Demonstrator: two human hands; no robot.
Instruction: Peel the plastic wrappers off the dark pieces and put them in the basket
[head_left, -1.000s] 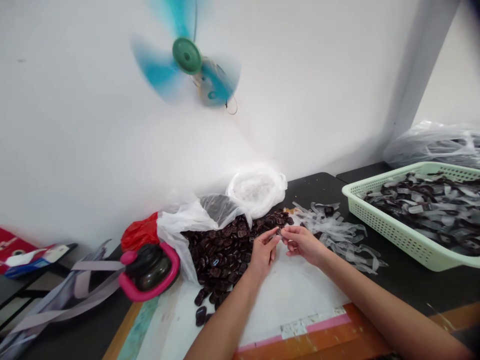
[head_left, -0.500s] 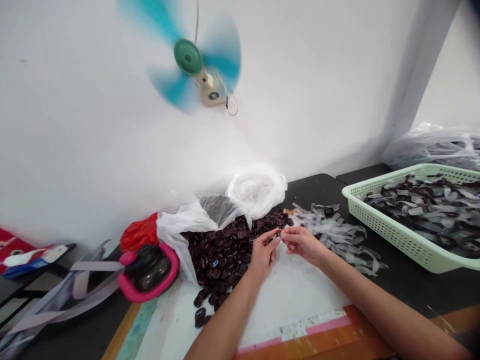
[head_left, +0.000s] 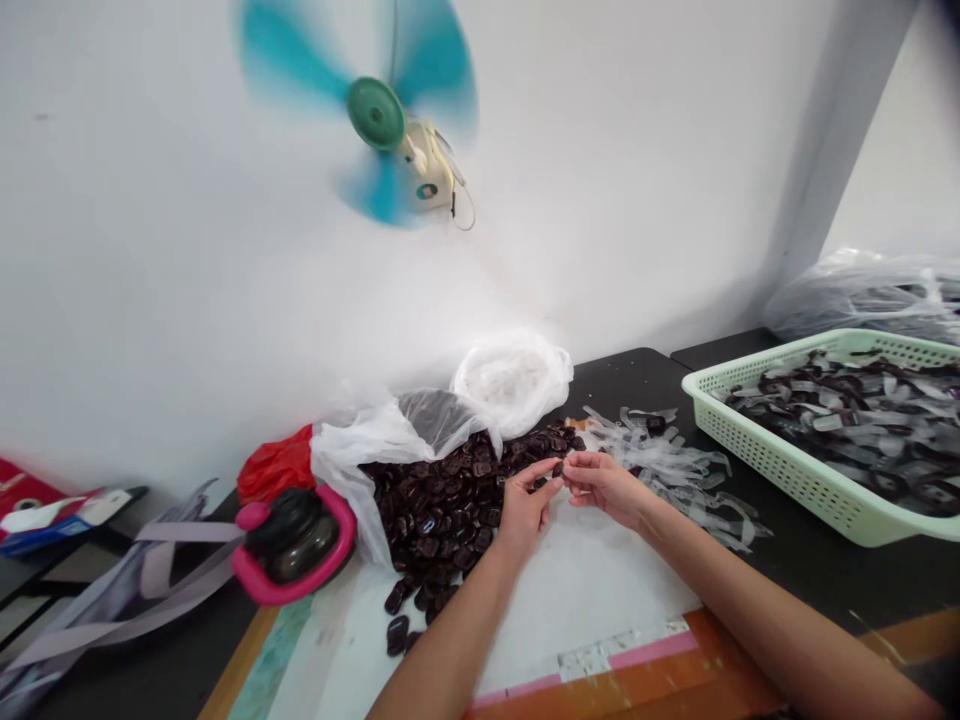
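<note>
One dark piece (head_left: 557, 467), pinched by my left hand (head_left: 525, 510) and right hand (head_left: 604, 485); slack fingertips could lose it in the pile (head_left: 442, 500) beside them.

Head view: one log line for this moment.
left hand: pinches dark piece | right hand: pinches it too | pile: beside left hand

Teal wall fan (head_left: 375, 113), green basket (head_left: 765, 450)
</note>
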